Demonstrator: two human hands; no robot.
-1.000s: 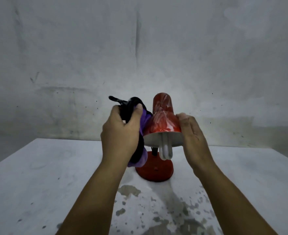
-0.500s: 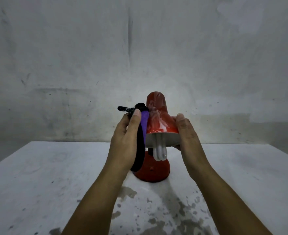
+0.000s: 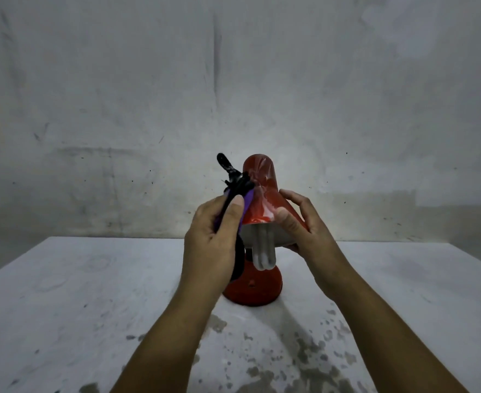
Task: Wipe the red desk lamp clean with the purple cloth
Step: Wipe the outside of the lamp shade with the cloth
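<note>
Stained white table (image 3: 63,307) w/ dark blotches near front, scuffed grey wall (image 3: 120,95) behind

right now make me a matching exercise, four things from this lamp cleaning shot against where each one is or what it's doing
Things:
1. left hand
2. right hand
3. bulb
4. lamp base

States:
A. sticks out below the shade's rim
B. stands on the white table
C. grips the purple cloth against the shade
D. steadies the red shade at its rim

Pairs: 1-C, 2-D, 3-A, 4-B
</note>
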